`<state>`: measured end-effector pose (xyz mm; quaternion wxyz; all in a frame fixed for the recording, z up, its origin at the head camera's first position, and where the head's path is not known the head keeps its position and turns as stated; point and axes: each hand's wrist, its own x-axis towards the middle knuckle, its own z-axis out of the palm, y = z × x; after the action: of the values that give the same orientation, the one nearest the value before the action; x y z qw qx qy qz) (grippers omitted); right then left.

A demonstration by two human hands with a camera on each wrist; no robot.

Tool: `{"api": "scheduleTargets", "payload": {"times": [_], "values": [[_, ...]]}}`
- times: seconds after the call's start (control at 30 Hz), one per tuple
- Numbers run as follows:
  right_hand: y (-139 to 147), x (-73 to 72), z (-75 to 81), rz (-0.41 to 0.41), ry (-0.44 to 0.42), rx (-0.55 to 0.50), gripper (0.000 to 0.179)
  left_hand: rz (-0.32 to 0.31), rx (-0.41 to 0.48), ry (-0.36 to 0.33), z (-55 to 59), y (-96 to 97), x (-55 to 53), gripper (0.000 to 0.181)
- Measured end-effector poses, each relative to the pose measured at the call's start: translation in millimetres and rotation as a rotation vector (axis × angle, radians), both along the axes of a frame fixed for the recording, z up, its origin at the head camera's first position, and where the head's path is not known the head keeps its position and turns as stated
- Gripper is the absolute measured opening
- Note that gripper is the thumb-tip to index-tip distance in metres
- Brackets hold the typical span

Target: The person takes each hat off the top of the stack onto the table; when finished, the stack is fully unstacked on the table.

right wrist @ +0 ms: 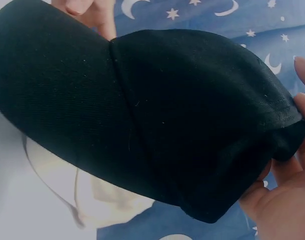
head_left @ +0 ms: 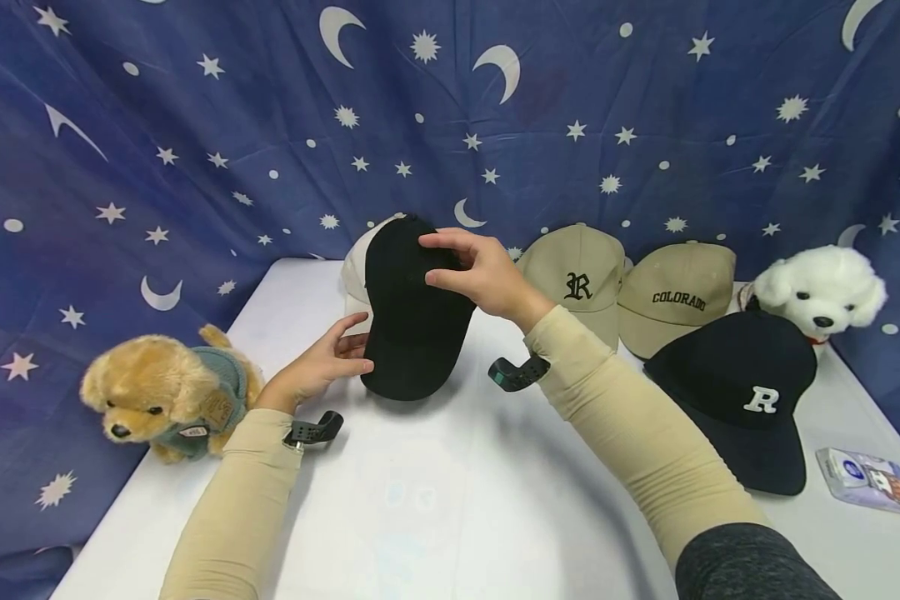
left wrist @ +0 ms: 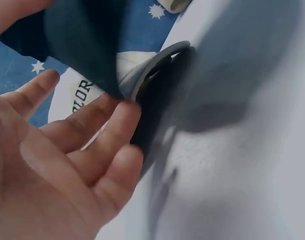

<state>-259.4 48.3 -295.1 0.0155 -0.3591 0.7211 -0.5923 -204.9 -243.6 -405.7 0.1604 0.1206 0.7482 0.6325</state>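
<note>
A plain black baseball cap is tilted up over the table, its brim toward me. My right hand grips the back edge of its crown, with the thumb and fingers curled round the fabric in the right wrist view. At the brim's left edge is my left hand, its fingers loosely spread and the thumb tip right at the edge. Partly hidden behind the black cap stands an off-white cap; dark lettering on it shows in the left wrist view, close past the left fingers.
A tan plush dog sits at the left. To the right stand a beige R cap, a tan Colorado cap, a black R cap, a white plush dog and a small purple-and-white packet. A starry blue curtain hangs behind.
</note>
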Motion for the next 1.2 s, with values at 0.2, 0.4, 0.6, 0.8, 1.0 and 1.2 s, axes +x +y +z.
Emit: {"api": "scheduleTargets", "payload": {"times": [0.2,0.4,0.6,0.8,1.0,1.2], "values": [[10.5,-2.4,0.7,-0.048,0.004,-0.023,0.047,0.007,0.050,0.000,-3.0,5.7,1.3,0.080],[27.5,-7.8,-0.8,-0.082,-0.038,-0.020,0.047,0.021,0.140,0.020,-3.1,7.6,3.0,0.066],[50.1,-13.2,-5.3,-0.096,-0.088,-0.003,0.046,0.008,0.170,0.016,-1.2,15.8,5.6,0.055],[68.4,-20.0,-10.4,-0.136,-0.124,0.021,0.045,-0.001,0.182,0.003,-0.6,29.7,7.5,0.055],[86.9,-20.0,-10.9,-0.171,-0.109,0.066,0.044,-0.032,0.166,-0.012,-1.1,44.4,7.7,0.058],[110.7,-14.9,-10.9,-0.199,-0.096,0.100,0.041,-0.066,0.151,-0.022,-0.7,63.3,11.4,0.060]]}}
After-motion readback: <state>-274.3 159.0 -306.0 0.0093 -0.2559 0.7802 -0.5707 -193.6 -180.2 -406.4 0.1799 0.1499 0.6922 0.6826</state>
